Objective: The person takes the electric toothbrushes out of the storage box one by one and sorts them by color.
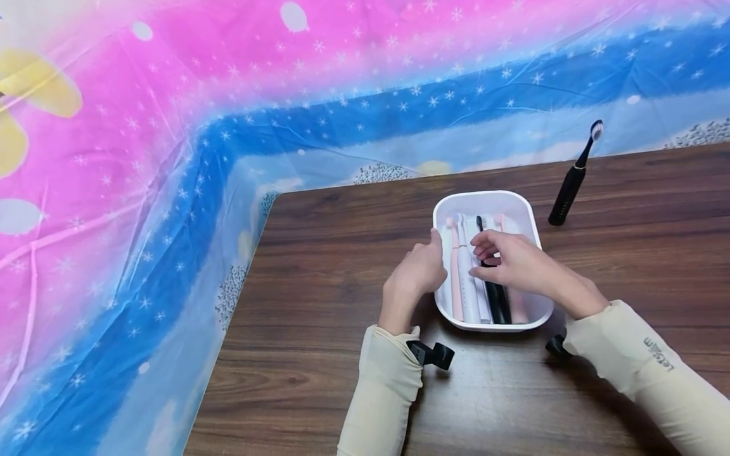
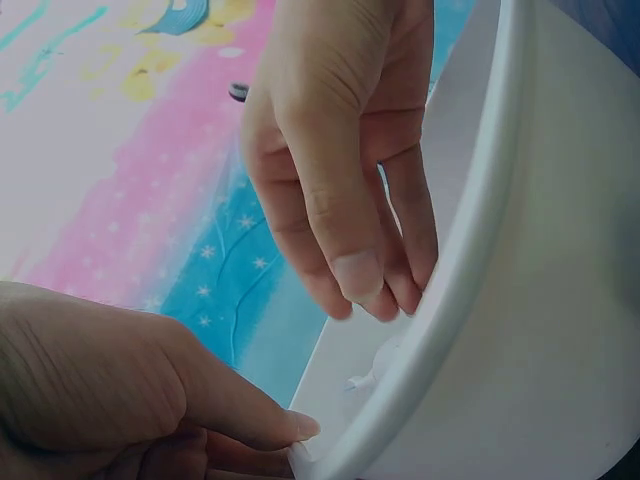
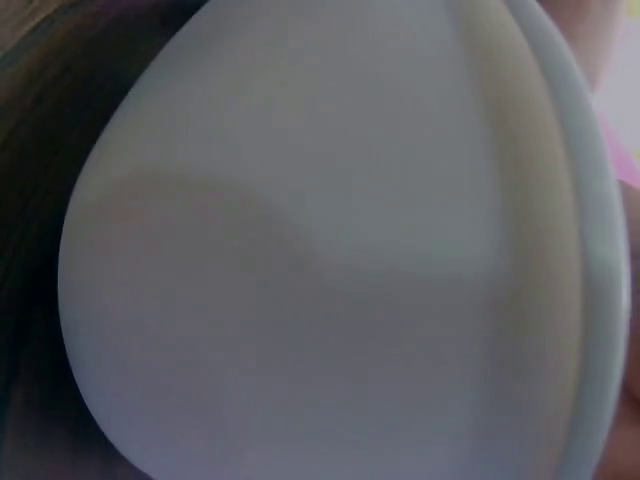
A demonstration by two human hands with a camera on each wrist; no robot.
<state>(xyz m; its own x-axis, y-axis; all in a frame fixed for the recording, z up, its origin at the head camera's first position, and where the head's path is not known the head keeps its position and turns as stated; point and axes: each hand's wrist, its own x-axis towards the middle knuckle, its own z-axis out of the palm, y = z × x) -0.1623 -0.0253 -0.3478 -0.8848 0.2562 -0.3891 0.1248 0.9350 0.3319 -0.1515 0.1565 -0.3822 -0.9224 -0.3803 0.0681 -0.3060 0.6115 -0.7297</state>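
A white tray (image 1: pixel 521 209) sits on the wooden table and holds several electric toothbrushes lying side by side: a pink one (image 1: pixel 455 278), a white one (image 1: pixel 469 294), a black one (image 1: pixel 497 301) and another pink one. My left hand (image 1: pixel 432 256) grips the tray's left rim (image 2: pixel 470 270), with the thumb (image 2: pixel 255 415) on the edge. My right hand (image 1: pixel 485 256) reaches into the tray, and its thumb and fingers (image 2: pixel 350 270) pinch the black toothbrush near its neck. The right wrist view shows only the tray's outer wall (image 3: pixel 330 260).
A second black electric toothbrush (image 1: pixel 570 183) stands upright on the table, right of and behind the tray. The table's left edge (image 1: pixel 245 278) and its far edge border a pink and blue starred cloth (image 1: pixel 171 158).
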